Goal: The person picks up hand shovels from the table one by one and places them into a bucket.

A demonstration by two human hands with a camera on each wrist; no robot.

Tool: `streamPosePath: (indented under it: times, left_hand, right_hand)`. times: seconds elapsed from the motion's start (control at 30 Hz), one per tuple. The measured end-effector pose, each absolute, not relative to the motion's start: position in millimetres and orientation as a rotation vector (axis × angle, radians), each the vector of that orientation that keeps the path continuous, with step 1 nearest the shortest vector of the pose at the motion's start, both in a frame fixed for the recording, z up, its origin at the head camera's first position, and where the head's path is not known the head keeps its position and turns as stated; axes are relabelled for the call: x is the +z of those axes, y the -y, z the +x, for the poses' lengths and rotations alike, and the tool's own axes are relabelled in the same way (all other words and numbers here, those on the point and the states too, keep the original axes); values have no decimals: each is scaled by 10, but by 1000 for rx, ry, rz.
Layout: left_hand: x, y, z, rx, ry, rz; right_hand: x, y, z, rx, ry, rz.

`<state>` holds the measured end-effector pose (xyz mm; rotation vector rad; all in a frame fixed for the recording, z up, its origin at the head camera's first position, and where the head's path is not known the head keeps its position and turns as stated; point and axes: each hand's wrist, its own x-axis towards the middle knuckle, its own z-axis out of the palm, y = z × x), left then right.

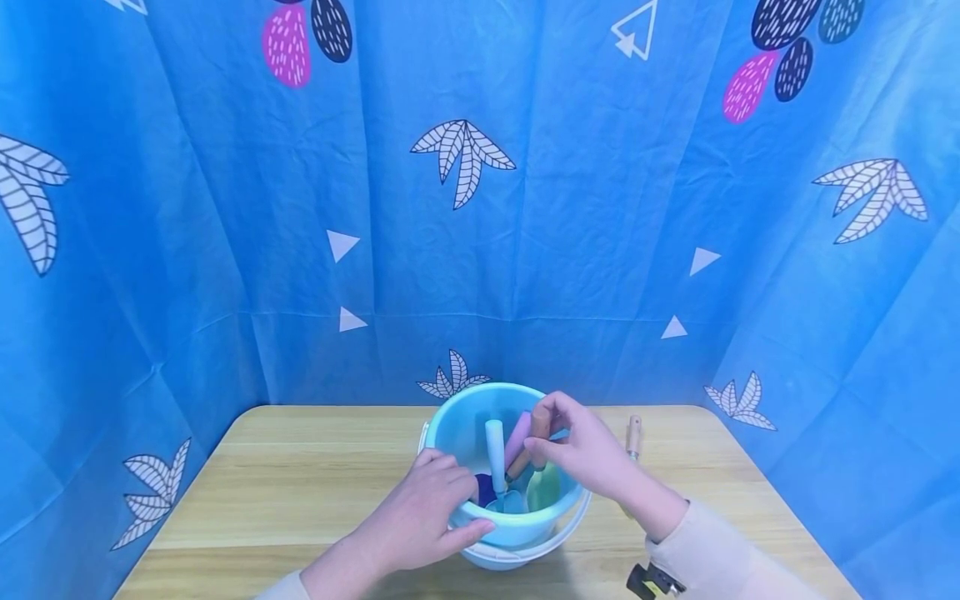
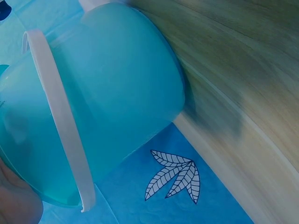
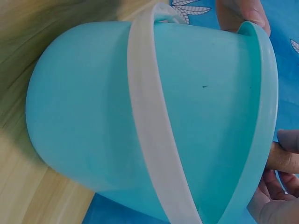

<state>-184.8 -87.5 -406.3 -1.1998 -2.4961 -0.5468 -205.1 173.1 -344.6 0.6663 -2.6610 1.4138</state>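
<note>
A light blue bucket point(image 1: 517, 527) stands on the table, its white carrying handle point(image 2: 58, 107) hanging down around the outside. My left hand point(image 1: 431, 512) grips the front left of the rim, thumb outside the front wall. At the right side of the opening, my right hand point(image 1: 577, 437) pinches a brown wooden handle point(image 1: 540, 429) between thumb and fingers; a green blade point(image 1: 543, 487) shows below it inside the bucket. Beside it in the bucket are a light blue toy shovel point(image 1: 496, 454), a purple handle point(image 1: 517, 437), another brown handle point(image 1: 518, 465) and something dark blue point(image 1: 485, 490).
A tool with a wooden handle point(image 1: 634, 433) lies on the wooden table point(image 1: 322, 475) to the right, partly behind my right forearm. Blue patterned cloth point(image 1: 585, 250) hangs behind the table and along both sides. A small black device point(image 1: 651, 581) sits at my right sleeve.
</note>
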Motion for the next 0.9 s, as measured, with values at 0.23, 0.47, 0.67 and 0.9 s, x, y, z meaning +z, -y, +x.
streamPosePath:
  times: [0.23, 0.47, 0.67, 0.9]
  left_hand:
    - [-4068, 878, -1856, -555, 2487, -1200]
    - [-4064, 876, -1856, -546, 2483, -1201]
    - [-4055, 868, -1854, -544, 2499, -1196]
    - [-4053, 871, -1854, -546, 2517, -1196]
  right_hand:
    - [-3477, -1713, -2074, 1328, 2701, 714]
    - [-3492, -1692, -2074, 1314, 2753, 725]
    - [-3516, -1682, -2086, 1319, 2776, 734]
    - [-3562, -1672, -2122, 1302, 2797, 746]
